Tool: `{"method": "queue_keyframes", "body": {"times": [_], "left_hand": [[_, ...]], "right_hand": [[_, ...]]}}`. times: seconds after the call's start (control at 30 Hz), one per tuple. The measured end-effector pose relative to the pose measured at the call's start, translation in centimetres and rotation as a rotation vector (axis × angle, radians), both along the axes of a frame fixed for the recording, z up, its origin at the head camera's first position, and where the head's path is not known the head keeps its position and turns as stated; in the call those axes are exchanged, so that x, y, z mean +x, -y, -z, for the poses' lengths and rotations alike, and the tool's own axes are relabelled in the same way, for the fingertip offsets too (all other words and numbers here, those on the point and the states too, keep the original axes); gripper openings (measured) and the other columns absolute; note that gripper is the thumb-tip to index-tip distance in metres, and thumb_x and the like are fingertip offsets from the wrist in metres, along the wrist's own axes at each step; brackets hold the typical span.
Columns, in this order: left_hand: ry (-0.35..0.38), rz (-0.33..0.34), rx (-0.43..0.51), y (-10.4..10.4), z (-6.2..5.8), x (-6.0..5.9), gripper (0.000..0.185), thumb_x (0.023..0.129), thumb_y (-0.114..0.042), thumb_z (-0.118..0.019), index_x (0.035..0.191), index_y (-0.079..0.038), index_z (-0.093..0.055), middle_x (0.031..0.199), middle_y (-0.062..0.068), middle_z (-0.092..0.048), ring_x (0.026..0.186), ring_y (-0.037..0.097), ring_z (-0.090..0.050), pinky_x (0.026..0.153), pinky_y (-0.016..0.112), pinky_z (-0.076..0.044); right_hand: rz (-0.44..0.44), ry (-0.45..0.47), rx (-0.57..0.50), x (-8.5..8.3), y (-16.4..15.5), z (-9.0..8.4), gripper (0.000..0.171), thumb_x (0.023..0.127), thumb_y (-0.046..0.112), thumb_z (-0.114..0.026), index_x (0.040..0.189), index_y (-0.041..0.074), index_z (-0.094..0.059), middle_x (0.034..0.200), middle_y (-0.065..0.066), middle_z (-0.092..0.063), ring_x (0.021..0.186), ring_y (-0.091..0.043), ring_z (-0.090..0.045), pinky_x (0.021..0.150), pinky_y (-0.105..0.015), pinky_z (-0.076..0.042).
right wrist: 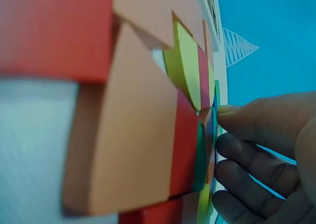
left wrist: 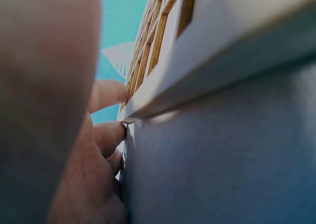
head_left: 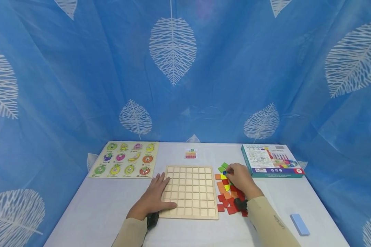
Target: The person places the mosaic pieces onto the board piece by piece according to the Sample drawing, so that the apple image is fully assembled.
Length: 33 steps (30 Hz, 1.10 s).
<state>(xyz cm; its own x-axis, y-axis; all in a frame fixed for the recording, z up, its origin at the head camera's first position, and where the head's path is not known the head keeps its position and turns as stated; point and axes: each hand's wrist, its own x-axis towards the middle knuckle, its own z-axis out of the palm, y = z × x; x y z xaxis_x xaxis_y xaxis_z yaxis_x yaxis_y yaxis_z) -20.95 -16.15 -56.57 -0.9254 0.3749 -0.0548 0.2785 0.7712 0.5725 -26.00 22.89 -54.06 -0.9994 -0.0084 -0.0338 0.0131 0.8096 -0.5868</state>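
A wooden grid board [head_left: 188, 192] of square compartments lies on the white table. My left hand [head_left: 154, 195] rests at its left side, fingers extended along the edge and thumb over the front left corner. In the left wrist view, fingertips [left wrist: 116, 92] touch the board's rim. To the right of the board is a loose pile of flat coloured tiles [head_left: 231, 208], mostly red and orange with some yellow and green. My right hand [head_left: 241, 178] reaches to the far end of the pile, fingertips down by a blue tile [head_left: 224, 173]. I cannot tell whether it pinches one.
A small pattern card [head_left: 191, 153] lies behind the board. At the back left is a fruit-picture board [head_left: 126, 159], at the back right a toy box [head_left: 272, 161]. A light blue block [head_left: 300, 224] lies at the front right. Blue leaf-printed curtain [head_left: 204, 103] surrounds the table.
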Motion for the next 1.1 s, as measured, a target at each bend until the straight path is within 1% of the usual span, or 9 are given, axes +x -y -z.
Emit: {"method": "queue_keyframes", "body": {"times": [0.1, 0.2, 0.37, 0.5, 0.8, 1.1], "left_hand": [[-0.005, -0.001, 0.012, -0.06, -0.2, 0.15, 0.12, 0.073, -0.071, -0.083, 0.162, -0.003, -0.039, 0.171, 0.021, -0.021, 0.158, 0.042, -0.009, 0.123, 0.063, -0.019], [-0.005, -0.001, 0.006, 0.02, -0.14, 0.12, 0.121, 0.073, -0.072, -0.083, 0.162, -0.004, -0.039, 0.172, 0.019, -0.02, 0.158, 0.04, -0.008, 0.124, 0.062, -0.018], [-0.018, 0.0, -0.003, 0.17, 0.03, -0.07, 0.121, 0.073, -0.074, -0.082, 0.163, -0.005, -0.039, 0.172, 0.018, -0.02, 0.159, 0.038, -0.007, 0.125, 0.058, -0.014], [-0.022, 0.01, -0.003, 0.11, 0.11, -0.13, 0.12, 0.074, -0.074, -0.08, 0.162, -0.004, -0.039, 0.172, 0.018, -0.02, 0.159, 0.038, -0.007, 0.126, 0.056, -0.013], [-0.018, 0.005, -0.014, -0.02, 0.05, -0.09, 0.121, 0.073, -0.075, -0.081, 0.162, -0.004, -0.039, 0.172, 0.018, -0.021, 0.159, 0.038, -0.008, 0.126, 0.055, -0.012], [-0.018, 0.007, -0.02, -0.05, 0.09, -0.17, 0.121, 0.074, -0.075, -0.08, 0.162, -0.004, -0.039, 0.172, 0.018, -0.021, 0.159, 0.037, -0.008, 0.126, 0.055, -0.012]], "right_hand": [[0.01, 0.017, -0.017, -0.21, -0.22, 0.11, 0.024, 0.092, 0.011, -0.083, 0.113, 0.004, -0.075, 0.103, -0.008, -0.068, 0.099, -0.027, -0.062, 0.094, -0.049, -0.059], [0.019, 0.016, -0.043, -0.26, -0.48, 0.32, 0.021, 0.092, 0.012, -0.083, 0.11, 0.005, -0.075, 0.1, -0.007, -0.068, 0.096, -0.027, -0.062, 0.092, -0.048, -0.059], [0.016, -0.009, -0.049, -0.48, -0.51, 0.49, 0.021, 0.092, 0.014, -0.084, 0.11, 0.005, -0.077, 0.101, -0.006, -0.069, 0.096, -0.027, -0.062, 0.094, -0.049, -0.057], [0.015, -0.012, -0.044, -0.49, -0.44, 0.62, 0.019, 0.092, 0.014, -0.084, 0.107, 0.006, -0.078, 0.101, -0.007, -0.068, 0.098, -0.028, -0.061, 0.095, -0.049, -0.056], [0.006, -0.014, -0.044, -0.22, -0.34, 0.72, 0.023, 0.09, 0.013, -0.084, 0.111, 0.005, -0.078, 0.101, -0.007, -0.067, 0.101, -0.029, -0.06, 0.096, -0.051, -0.056], [0.02, -0.013, -0.056, -0.28, -0.31, 0.9, 0.022, 0.089, 0.011, -0.085, 0.109, 0.006, -0.078, 0.096, -0.006, -0.065, 0.096, -0.028, -0.059, 0.093, -0.048, -0.057]]}}
